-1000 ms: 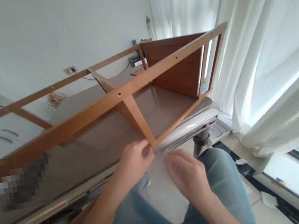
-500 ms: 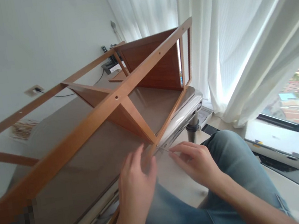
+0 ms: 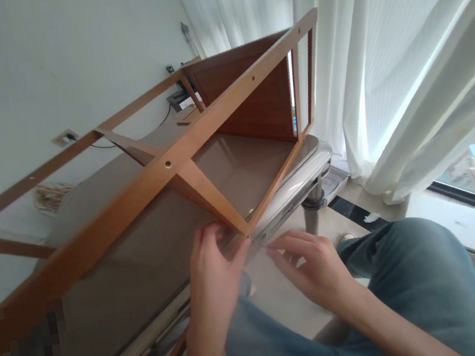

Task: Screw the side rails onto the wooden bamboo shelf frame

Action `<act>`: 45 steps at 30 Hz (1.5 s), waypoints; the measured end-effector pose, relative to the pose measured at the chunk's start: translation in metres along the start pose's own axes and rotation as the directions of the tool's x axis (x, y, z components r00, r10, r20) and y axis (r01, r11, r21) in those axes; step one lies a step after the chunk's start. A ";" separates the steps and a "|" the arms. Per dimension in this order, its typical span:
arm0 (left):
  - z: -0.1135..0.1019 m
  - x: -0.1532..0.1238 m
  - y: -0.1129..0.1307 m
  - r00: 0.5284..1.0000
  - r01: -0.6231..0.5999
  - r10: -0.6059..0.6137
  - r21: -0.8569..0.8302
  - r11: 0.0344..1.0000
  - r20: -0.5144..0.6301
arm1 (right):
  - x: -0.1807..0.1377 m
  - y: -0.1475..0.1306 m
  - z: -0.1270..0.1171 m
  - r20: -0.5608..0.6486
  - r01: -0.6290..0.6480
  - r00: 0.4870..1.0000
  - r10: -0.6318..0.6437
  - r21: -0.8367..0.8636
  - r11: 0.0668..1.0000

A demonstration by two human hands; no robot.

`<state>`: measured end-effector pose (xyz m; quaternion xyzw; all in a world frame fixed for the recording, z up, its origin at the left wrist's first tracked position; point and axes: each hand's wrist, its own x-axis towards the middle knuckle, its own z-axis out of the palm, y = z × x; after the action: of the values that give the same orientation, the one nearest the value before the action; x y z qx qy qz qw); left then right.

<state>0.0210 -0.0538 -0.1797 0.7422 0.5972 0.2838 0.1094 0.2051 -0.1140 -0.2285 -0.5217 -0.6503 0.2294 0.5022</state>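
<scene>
A brown wooden frame [image 3: 210, 122] with rails, crosspieces and a solid end panel lies on its side on a grey-topped table [image 3: 140, 277]. Where a slanting crosspiece [image 3: 209, 197] meets the near lower rail, my left hand [image 3: 217, 277] is closed around the rail, fingers behind and thumb in front. My right hand [image 3: 310, 266], just right of this joint, pinches a thin metal rod [image 3: 258, 242] between thumb and forefinger. The rod's far tip points at the joint and seems to touch it; its exact kind is too small to tell.
The table has a shiny metal edge [image 3: 296, 178] and a thick leg [image 3: 314, 205]. My bent knee [image 3: 418, 269] is at the right. White curtains [image 3: 363, 62] hang beside a window. A wall socket [image 3: 66, 137] with a plugged-in cable is behind the frame.
My left hand has closed in on the rail by the joint; its fingers were looser before. My right hand still pinches the rod at the joint. The view has shifted slightly.
</scene>
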 end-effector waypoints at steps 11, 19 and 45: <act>0.006 0.004 0.007 0.991 0.126 -0.137 -0.360 0.924 -0.006 | 0.003 0.002 0.001 0.058 0.033 0.998 -0.034 0.014 0.999; 0.004 0.005 -0.001 0.995 0.100 -0.080 -0.390 0.915 0.067 | 0.005 0.005 -0.001 0.052 0.029 0.998 -0.030 0.028 0.999; 0.013 0.005 0.007 0.989 0.137 -0.093 -0.486 0.863 0.115 | -0.002 0.011 0.006 -0.176 0.032 0.984 -0.036 -0.024 0.999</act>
<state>0.0347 -0.0488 -0.1858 0.6646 0.5430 0.3867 0.3374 0.2045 -0.1110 -0.2404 -0.5341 -0.6145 0.1668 0.5561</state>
